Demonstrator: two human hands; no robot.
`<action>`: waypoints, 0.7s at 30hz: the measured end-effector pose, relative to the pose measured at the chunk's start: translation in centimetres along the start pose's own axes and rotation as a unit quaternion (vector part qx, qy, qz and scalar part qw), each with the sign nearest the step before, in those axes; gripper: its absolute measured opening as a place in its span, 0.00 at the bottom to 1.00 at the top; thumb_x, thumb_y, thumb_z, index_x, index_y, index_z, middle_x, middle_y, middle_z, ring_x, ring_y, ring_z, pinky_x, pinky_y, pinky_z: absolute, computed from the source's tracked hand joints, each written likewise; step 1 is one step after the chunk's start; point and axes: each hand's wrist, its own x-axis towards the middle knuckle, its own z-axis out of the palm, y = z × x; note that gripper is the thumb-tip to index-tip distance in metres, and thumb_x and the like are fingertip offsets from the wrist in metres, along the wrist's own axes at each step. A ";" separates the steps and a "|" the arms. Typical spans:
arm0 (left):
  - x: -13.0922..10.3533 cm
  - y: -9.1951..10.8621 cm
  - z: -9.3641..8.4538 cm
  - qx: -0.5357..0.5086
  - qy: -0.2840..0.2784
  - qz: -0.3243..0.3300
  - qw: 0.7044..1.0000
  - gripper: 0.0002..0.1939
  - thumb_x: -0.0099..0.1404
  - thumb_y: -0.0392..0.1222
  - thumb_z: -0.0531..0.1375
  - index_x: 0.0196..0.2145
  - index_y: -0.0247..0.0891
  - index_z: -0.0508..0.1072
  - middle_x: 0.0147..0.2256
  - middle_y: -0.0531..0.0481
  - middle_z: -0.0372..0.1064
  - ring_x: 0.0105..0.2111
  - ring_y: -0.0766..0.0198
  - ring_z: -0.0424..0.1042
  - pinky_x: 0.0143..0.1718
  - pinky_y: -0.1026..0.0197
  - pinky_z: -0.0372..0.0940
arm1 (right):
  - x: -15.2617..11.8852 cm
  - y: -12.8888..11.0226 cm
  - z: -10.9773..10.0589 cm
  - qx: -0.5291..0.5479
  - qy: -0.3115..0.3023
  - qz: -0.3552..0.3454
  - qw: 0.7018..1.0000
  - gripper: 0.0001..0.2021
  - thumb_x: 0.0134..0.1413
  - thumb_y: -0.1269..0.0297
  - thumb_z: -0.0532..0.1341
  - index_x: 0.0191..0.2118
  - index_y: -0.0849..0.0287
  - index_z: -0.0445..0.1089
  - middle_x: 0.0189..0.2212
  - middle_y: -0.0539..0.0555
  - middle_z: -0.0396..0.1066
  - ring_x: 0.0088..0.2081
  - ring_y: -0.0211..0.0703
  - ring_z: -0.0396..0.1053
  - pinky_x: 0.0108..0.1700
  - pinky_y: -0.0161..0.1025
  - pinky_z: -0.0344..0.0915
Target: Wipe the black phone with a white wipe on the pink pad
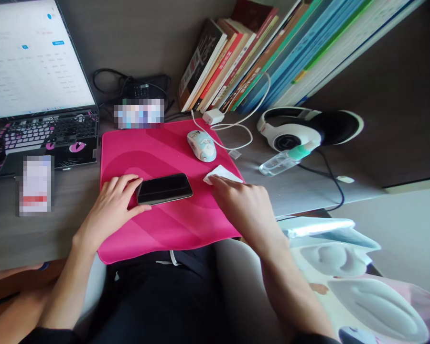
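Observation:
A black phone (165, 188) lies flat on the pink mat (129, 143), its dark screen facing up. My left hand (111, 205) rests at the phone's left end, with the thumb along the lower edge, the index finger at the upper corner and the fingers apart. To the right of the phone, my right hand (241, 205) has its fingertips pressed on a white cloth or tissue (224, 174) near the mat's right edge. The back of that hand hides part of the white piece and most of the fingers.
Behind the white piece sits a patterned mouse (201, 145), with a white charger (213, 116) and cable beyond. Headphones (286, 129) and a clear spray bottle (279, 163) are at right. An open laptop (50, 138) stands left; books (229, 57) line the back.

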 end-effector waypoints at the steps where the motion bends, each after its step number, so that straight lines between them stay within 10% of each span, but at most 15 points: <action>1: 0.0 0.0 0.0 0.000 -0.001 -0.002 1.000 0.35 0.75 0.62 0.61 0.71 0.42 0.64 0.68 0.39 0.65 0.62 0.42 0.67 0.65 0.38 0.63 | -0.2 -0.3 -0.2 0.023 0.035 -0.015 0.999 0.14 0.68 0.78 0.57 0.48 0.62 0.80 0.41 0.57 0.86 0.33 0.49 0.84 0.26 0.42 0.65; 4: -0.1 0.1 0.0 0.001 -0.002 -0.006 1.000 0.35 0.74 0.63 0.61 0.71 0.43 0.63 0.68 0.40 0.64 0.63 0.42 0.67 0.66 0.38 0.63 | -0.8 -1.4 -0.9 0.120 0.100 -0.092 0.984 0.16 0.70 0.77 0.56 0.54 0.64 0.78 0.50 0.57 0.85 0.46 0.49 0.85 0.38 0.40 0.78; 8: 0.0 0.1 0.1 -0.015 0.001 -0.007 1.000 0.36 0.74 0.61 0.63 0.72 0.44 0.61 0.69 0.40 0.64 0.65 0.42 0.66 0.67 0.39 0.61 | -1.6 -3.3 -0.9 0.162 0.039 -0.166 0.972 0.17 0.74 0.74 0.55 0.60 0.69 0.75 0.59 0.63 0.79 0.60 0.54 0.79 0.55 0.46 0.81; 21: 0.0 0.6 -0.1 -0.011 0.005 -0.019 1.000 0.33 0.75 0.58 0.63 0.71 0.43 0.62 0.67 0.39 0.65 0.65 0.42 0.65 0.68 0.37 0.61 | -0.4 -4.9 2.0 0.233 -0.013 -0.093 0.968 0.33 0.77 0.54 0.56 0.75 0.73 0.57 0.74 0.74 0.56 0.75 0.63 0.56 0.75 0.62 0.61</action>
